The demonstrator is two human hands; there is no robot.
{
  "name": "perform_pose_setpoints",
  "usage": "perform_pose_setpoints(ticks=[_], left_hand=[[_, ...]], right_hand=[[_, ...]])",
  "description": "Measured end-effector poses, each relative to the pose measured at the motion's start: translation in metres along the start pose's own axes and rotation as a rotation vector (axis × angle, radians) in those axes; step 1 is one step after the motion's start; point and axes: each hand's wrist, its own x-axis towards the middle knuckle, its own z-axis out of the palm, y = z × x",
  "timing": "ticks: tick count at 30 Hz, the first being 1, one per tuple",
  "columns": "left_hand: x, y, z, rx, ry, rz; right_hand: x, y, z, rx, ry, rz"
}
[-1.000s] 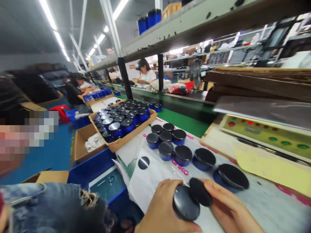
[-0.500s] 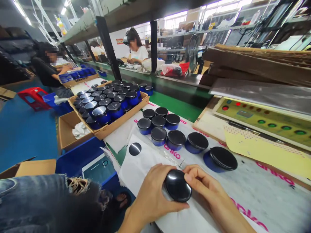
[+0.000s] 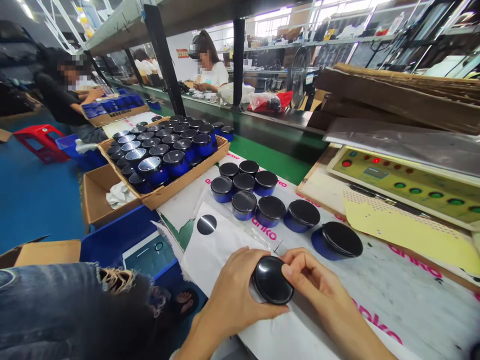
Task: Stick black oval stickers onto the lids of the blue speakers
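Observation:
My left hand (image 3: 238, 292) wraps round the side of a round tin with a glossy black top (image 3: 273, 281), which faces up toward me. At the tin's right rim, my right hand (image 3: 311, 280) is closed, its thumb lying over the edge and its fingers curled in. Whether anything thin sits between those fingertips is hidden. Under both hands lies a white sheet (image 3: 210, 255) bearing one flat black disc (image 3: 206, 224). Beyond the hands stand several blue tins with black tops (image 3: 270, 210), the nearest large one (image 3: 339, 240) to the right.
A cardboard tray (image 3: 180, 184) packed with similar tins is at the left, above a blue bin (image 3: 108, 240) holding a tablet-like screen (image 3: 150, 253). On the right are a control panel with lit buttons (image 3: 405, 175) and a yellow dotted sheet (image 3: 408, 225). Two people work farther back.
The view has shifted slightly, so most things sit a little farther left and higher. Both hands keep nearly the same hold at the tin.

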Motion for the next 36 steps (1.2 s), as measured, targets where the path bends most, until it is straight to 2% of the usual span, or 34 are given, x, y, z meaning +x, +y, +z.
perform_pose_setpoints(ticks=[6, 21, 29, 36], left_hand=[[0.0001, 0.0010, 0.0010, 0.015, -0.004, -0.002], [0.0000, 0.0005, 0.0019, 0.037, -0.002, 0.009], [-0.0008, -0.0025, 0.0052, 0.076, 0.014, 0.027], [-0.0036, -0.0071, 0.0072, 0.129, 0.023, 0.039]], right_hand=[[-0.0015, 0.0009, 0.0017, -0.074, 0.045, -0.066], [-0.0016, 0.0045, 0.0048, -0.168, 0.081, -0.094], [-0.0025, 0.0071, 0.0035, -0.222, 0.074, -0.123], [-0.0039, 0.0021, 0.0040, -0.368, 0.049, -0.201]])
